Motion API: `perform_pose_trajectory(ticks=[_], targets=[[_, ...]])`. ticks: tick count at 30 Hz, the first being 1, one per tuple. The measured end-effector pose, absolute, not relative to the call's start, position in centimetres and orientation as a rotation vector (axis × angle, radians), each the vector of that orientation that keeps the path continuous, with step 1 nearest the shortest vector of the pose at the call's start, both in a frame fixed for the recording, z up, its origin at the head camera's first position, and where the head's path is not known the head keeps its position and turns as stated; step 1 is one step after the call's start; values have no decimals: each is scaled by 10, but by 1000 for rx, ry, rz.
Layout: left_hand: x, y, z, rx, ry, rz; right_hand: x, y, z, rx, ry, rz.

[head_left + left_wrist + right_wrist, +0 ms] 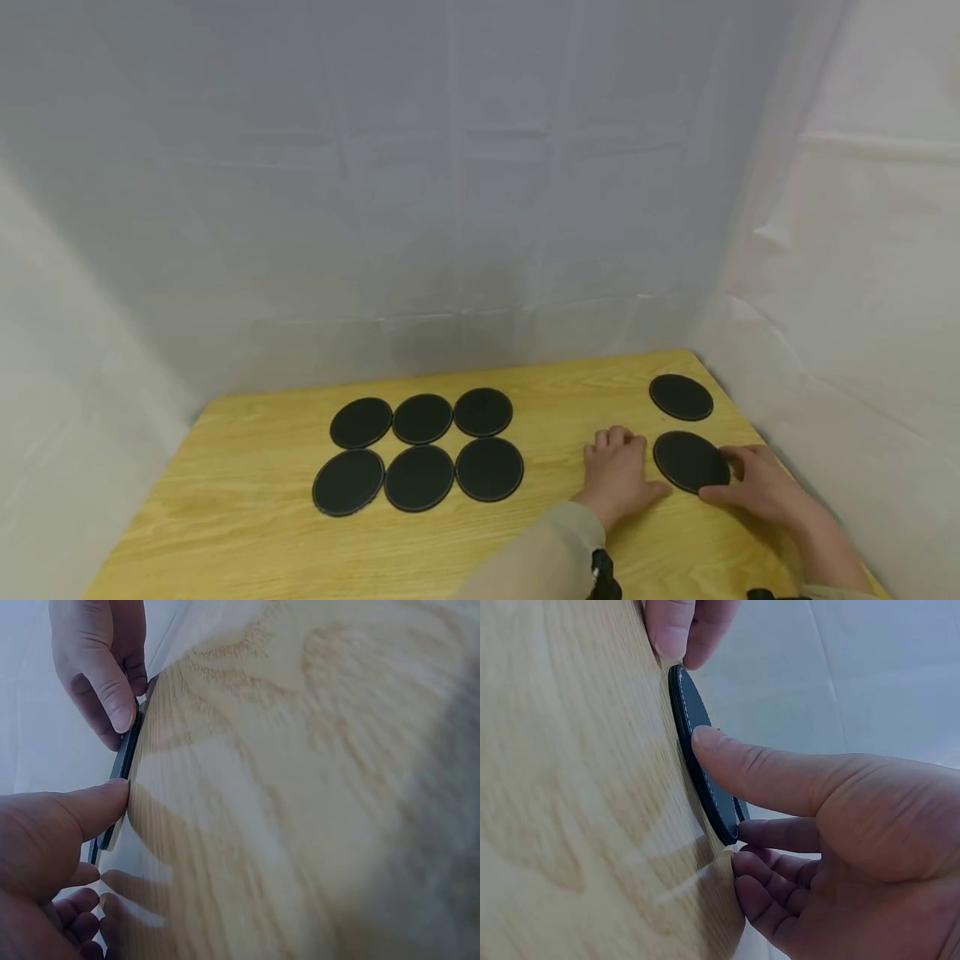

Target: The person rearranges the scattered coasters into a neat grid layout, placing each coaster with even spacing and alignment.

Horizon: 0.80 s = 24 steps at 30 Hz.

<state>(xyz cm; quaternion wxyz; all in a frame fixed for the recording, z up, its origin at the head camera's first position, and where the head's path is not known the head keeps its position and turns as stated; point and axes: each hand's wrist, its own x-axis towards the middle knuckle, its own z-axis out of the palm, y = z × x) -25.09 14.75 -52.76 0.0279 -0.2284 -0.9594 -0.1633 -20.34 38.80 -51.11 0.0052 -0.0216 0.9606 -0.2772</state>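
Observation:
A round black coaster with a stitched rim lies on the right of the wooden table, between the two hands. My right hand pinches its right edge. In the right wrist view, the thumb lies on the face of the coaster and the index finger meets its edge; it looks thick there, perhaps more than one layer. My left hand rests on the table to the left, fingers extended, thumb pointing toward the coaster. In the left wrist view, that thumb appears at the rim of the coaster.
Another black coaster lies just behind, near the table's right edge. Farther left, several coasters form two touching rows on the table. White sheeting hangs at the back and both sides.

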Motion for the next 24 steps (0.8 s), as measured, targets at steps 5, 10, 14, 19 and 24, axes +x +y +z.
perform_pose_trajectory(ticks=[5, 10, 14, 19, 24], targets=[[-248, 146, -524, -695, -2944, -505, -204, 387, -509, -96, 3008, -865], [-248, 146, -527, -682, -2922, -561, -205, 386, -508, -120, 2975, -901], [-248, 146, -529, -676, -2910, -601, -206, 386, -507, -114, 2911, -973], [-246, 143, -526, -676, -2903, -653, -205, 387, -507, -28, 2805, -1160], [-246, 143, -525, -658, -2915, -672, -202, 385, -506, 30, 2742, -1365]])
